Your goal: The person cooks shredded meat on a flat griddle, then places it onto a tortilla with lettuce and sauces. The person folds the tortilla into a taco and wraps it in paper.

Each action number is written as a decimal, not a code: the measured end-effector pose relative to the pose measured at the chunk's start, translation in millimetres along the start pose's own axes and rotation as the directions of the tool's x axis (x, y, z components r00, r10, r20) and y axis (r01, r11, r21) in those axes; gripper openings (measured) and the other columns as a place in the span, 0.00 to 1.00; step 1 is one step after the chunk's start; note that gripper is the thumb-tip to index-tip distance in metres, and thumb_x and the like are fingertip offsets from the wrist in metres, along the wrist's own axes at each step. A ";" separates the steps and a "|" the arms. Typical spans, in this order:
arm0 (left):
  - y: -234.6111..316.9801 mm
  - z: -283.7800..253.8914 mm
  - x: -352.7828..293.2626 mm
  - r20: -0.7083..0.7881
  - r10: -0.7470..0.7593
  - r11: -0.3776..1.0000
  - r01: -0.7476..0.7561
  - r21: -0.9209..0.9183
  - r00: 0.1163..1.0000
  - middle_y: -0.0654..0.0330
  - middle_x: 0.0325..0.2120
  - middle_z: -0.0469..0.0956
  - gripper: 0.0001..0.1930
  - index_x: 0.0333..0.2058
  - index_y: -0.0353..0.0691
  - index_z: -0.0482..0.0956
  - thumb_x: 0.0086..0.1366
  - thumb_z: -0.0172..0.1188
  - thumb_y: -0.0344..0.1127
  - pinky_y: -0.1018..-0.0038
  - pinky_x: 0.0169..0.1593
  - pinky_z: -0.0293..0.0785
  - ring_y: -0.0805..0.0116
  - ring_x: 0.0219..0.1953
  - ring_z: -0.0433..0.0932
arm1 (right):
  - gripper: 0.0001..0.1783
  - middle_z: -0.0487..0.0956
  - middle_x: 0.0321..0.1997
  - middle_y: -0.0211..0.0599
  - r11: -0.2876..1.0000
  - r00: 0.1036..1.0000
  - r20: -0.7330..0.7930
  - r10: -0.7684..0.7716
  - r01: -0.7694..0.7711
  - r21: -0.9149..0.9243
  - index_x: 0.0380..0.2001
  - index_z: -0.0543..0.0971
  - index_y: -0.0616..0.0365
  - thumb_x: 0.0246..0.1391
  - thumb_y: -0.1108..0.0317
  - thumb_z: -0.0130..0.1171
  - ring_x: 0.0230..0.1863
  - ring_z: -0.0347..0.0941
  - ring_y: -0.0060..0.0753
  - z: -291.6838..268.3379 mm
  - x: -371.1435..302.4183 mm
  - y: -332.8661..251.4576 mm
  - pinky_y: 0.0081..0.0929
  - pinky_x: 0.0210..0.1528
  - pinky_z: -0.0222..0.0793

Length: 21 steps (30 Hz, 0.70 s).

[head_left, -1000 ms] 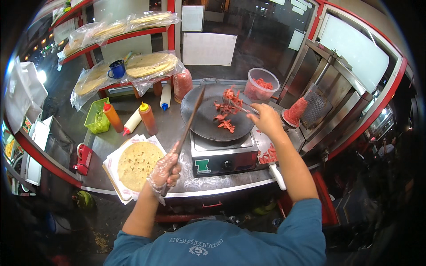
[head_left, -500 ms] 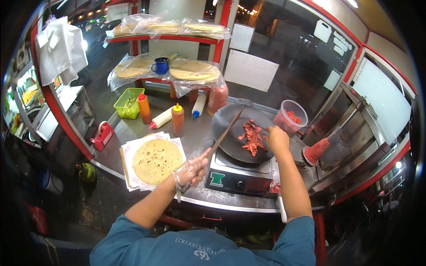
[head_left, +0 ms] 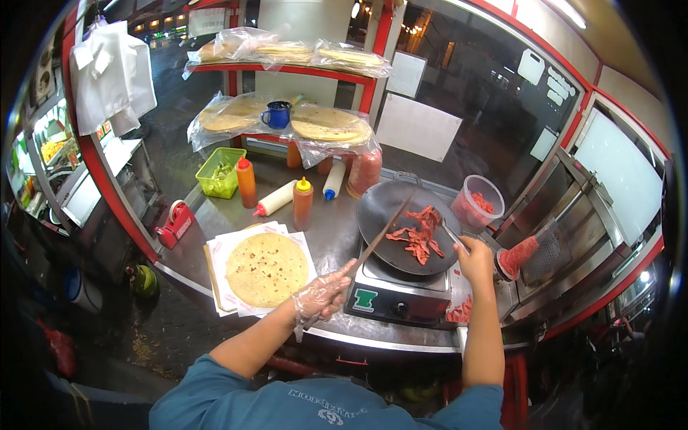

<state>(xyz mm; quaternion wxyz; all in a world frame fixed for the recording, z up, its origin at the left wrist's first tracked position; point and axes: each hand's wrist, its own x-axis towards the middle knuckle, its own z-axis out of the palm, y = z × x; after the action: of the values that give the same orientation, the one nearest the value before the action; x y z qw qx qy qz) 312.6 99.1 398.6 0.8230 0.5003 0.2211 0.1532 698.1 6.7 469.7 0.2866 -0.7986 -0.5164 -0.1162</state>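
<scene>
My left hand (head_left: pixel 322 297), in a clear plastic glove, is closed round a long knife (head_left: pixel 381 235), whose blade reaches up over the left part of a dark round pan (head_left: pixel 374 204). My right hand (head_left: pixel 475 258) grips a slim metal utensil (head_left: pixel 451 232); whether it is tongs or a fork I cannot tell. At its tip a clump of red meat strips (head_left: pixel 428 217) is raised, while other strips lie on the pan. The pan rests on a single-burner stove (head_left: pixel 394 304). Left of my gloved hand, a round flatbread (head_left: pixel 266 269) lies on white paper sheets (head_left: pixel 221 264).
Behind the flatbread stand a green basket (head_left: pixel 221 188), an orange sauce bottle (head_left: pixel 246 188) and a yellow-capped one (head_left: pixel 303 209). A tub of red meat (head_left: pixel 467 208) sits beyond the pan. Meat on a spit (head_left: pixel 517 259) is at the right. Bagged flatbreads (head_left: pixel 331 123) fill the shelves.
My right hand has moved back a little from the pan, and the utensil now lifts a clump of meat. The knife stays over the pan. The whole view has shifted slightly.
</scene>
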 end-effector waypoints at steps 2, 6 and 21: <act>1.1 -13.8 -7.8 -0.024 -0.012 1.000 0.012 -0.003 1.000 0.70 0.22 0.64 0.35 0.78 0.62 0.46 0.79 0.50 0.51 0.82 0.19 0.61 0.82 0.15 0.60 | 0.20 0.85 0.46 0.50 0.993 0.990 0.138 0.001 0.015 -0.114 0.48 0.86 0.53 0.53 0.57 0.71 0.48 0.81 0.56 -5.9 -17.7 8.3 0.46 0.52 0.75; -15.6 -16.0 -18.3 -0.023 -0.036 0.998 0.035 -0.050 0.999 0.70 0.24 0.65 0.34 0.77 0.63 0.49 0.79 0.51 0.50 0.83 0.19 0.59 0.82 0.16 0.60 | 0.22 0.84 0.48 0.48 0.982 0.998 0.047 -0.037 0.045 -0.182 0.48 0.86 0.52 0.49 0.58 0.74 0.53 0.80 0.52 -13.5 -4.8 16.0 0.47 0.54 0.75; 1.4 -23.0 -25.8 -0.117 -0.085 0.995 0.078 -0.067 0.989 0.69 0.24 0.65 0.33 0.77 0.63 0.51 0.78 0.52 0.47 0.83 0.17 0.59 0.83 0.15 0.60 | 0.17 0.83 0.29 0.40 0.970 0.973 0.192 0.129 -0.164 0.178 0.41 0.85 0.63 0.64 0.58 0.62 0.28 0.81 0.36 -8.4 -30.9 29.8 0.38 0.33 0.78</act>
<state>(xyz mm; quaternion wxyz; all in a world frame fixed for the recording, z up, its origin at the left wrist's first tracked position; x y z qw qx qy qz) 278.5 104.9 396.1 0.8291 0.4547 0.2855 0.1560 712.1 -30.6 451.5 0.3226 -0.8104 -0.4882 0.0280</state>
